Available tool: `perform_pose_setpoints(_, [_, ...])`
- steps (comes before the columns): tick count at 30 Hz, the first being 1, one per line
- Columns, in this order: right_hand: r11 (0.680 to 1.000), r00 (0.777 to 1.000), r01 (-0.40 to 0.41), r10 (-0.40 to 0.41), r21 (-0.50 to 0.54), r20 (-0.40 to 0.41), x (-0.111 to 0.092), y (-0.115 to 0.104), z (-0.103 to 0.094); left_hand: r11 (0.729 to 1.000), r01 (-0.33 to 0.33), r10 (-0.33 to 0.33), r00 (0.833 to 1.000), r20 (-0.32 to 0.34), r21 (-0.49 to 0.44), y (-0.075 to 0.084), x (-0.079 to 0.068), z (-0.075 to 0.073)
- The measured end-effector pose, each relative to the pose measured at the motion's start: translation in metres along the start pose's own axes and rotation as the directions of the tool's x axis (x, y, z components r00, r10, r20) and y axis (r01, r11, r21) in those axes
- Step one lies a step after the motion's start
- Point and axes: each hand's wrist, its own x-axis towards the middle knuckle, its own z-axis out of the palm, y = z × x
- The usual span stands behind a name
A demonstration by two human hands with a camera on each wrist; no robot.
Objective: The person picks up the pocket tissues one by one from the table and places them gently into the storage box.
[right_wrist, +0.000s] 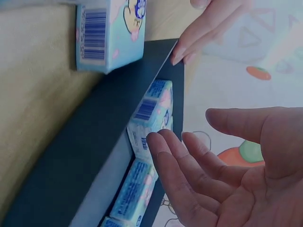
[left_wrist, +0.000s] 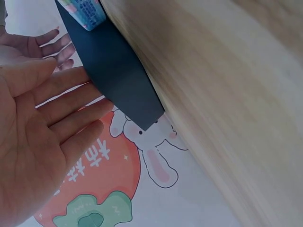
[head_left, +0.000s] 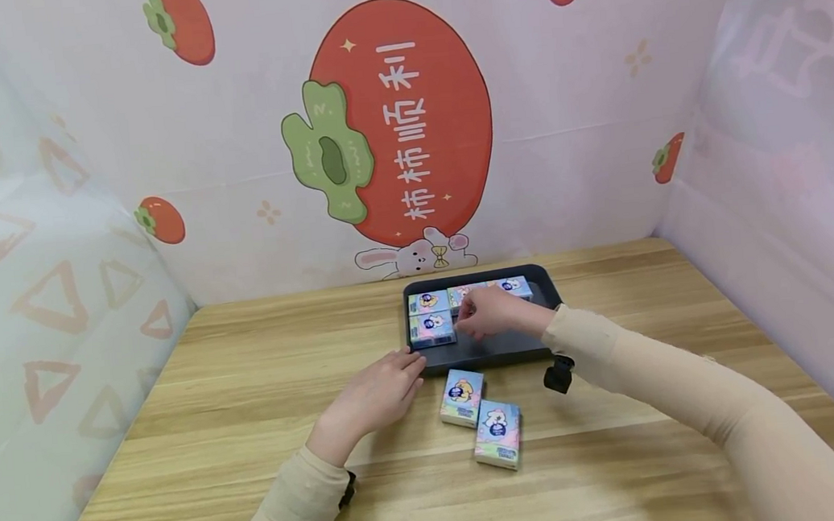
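A dark tray stands near the back of the table, holding several small tissue packs with cartoon prints. One pack lies at the tray's front left; behind it a row of packs runs along the back wall, partly hidden by my right hand. That hand is over the tray beside the front-left pack, its fingers loosely bent; in the right wrist view nothing is in its grasp. My left hand touches the tray's front left corner, and the left wrist view shows its straight fingers against the tray wall.
Two more tissue packs, one nearer the tray and one nearer the front, lie on the wooden table before the tray. A printed cloth backdrop rises behind and along both sides of the table.
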Motion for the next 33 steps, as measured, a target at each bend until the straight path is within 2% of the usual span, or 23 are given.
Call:
perform_pose_setpoints(7, [0.999,0.999,0.052,-0.052,0.006,0.003,-0.013,0.003,0.004,1.0,0.008,-0.008,1.0,0.007,0.008,0.001,-0.001,-0.001])
perform_pose_setpoints(22, [0.996,0.996,0.091,-0.091,0.014,-0.016,-0.042,0.016,0.005,1.0,0.016,-0.017,1.0,0.006,0.023,0.002,0.0,0.001])
perform_pose_setpoints(33, [0.99,0.989,0.142,-0.142,-0.017,-0.028,-0.062,0.02,0.011,1.0,-0.014,0.014,1.0,-0.011,0.026,0.001,0.0,0.001])
